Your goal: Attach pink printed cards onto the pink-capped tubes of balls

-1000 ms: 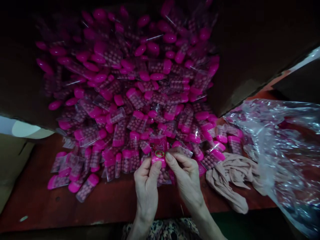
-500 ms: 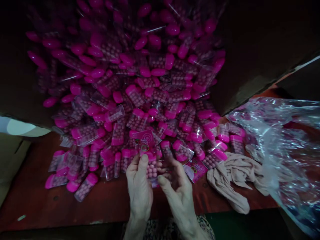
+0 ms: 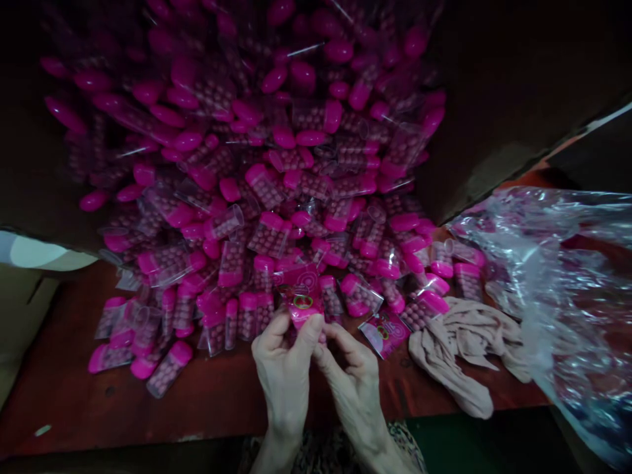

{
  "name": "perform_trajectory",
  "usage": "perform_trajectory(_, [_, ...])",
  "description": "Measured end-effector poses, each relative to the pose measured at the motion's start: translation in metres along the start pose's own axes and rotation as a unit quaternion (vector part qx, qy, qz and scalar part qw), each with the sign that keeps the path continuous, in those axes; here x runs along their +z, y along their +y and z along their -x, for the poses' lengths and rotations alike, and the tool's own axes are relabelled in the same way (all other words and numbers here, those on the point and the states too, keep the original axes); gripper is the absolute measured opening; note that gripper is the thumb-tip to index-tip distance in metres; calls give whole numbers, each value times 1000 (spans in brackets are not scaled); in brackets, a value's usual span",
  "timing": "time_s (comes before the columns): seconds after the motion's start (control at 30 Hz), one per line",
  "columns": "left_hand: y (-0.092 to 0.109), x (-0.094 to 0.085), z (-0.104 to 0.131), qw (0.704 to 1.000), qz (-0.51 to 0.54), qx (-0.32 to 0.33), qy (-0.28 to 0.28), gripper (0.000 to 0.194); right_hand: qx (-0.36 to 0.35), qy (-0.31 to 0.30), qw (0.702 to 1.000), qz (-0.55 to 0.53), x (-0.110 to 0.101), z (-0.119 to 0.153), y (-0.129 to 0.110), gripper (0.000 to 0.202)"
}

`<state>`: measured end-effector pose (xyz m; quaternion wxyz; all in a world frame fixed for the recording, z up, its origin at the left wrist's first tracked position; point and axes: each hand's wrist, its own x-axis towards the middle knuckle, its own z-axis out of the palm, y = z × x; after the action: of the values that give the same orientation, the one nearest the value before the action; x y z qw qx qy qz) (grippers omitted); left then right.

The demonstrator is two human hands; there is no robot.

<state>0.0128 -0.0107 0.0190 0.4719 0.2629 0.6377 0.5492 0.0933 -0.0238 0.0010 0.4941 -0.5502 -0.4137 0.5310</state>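
Observation:
Both of my hands are close together at the front edge of the heap. My left hand pinches a small clear container of pink balls together with a pink printed label, thumb on top. The label stands up beyond my thumb, its green ring mark showing. From the other side, my right hand has its thumb and fingertips closed at the container's near end. My fingers cover most of the container, so how the label sits on it is hidden. Another printed label lies just right of my right hand.
Many pink-capped clear containers of balls form a large heap between dark side walls. On the right, a crumpled beige cloth lies beside clear plastic film. The reddish tabletop ends close in front of me.
My left thumb has slid right over the container, and my right hand's fingers have closed in on it. The label has shifted slightly right. My view has moved a little.

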Motion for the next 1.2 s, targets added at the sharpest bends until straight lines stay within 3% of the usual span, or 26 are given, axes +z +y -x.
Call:
perform_trajectory(0.07, [0,0,1,1000,-7,8,-18,14,13,-4,1000,-19,-2,-2,-2,15])
perform_trajectory(0.17, [-2,-2,-2,996,65,3,-54,18,67,-40,992,-95,-6,-5,-3,18])
perform_trajectory(0.33, [-1,-4,-8,990,116,-52,-60,17,109,-79,981,-141,-6,-6,1,15])
perform_trajectory(0.63, [-1,0,-3,981,130,-128,-59,18,-37,-10,998,52,-7,-1,-1,9])
perform_trajectory(0.77, [0,-2,-7,975,177,-113,-70,22,77,-63,993,-57,-9,-6,1,17])
perform_trajectory(0.87, [3,-5,-11,973,183,-112,-89,22,172,-120,961,-179,-10,-9,6,25])
perform_trajectory(0.93, [4,-7,-12,977,155,-123,-82,16,194,-139,949,-208,-9,-9,8,27])
perform_trajectory(1.07, [0,-10,-14,984,109,-134,-40,10,175,-122,968,-133,-7,-7,7,28])
perform_trajectory(1.2, [-3,-11,-16,981,108,-151,-60,11,109,-81,990,-28,-7,-6,6,24])
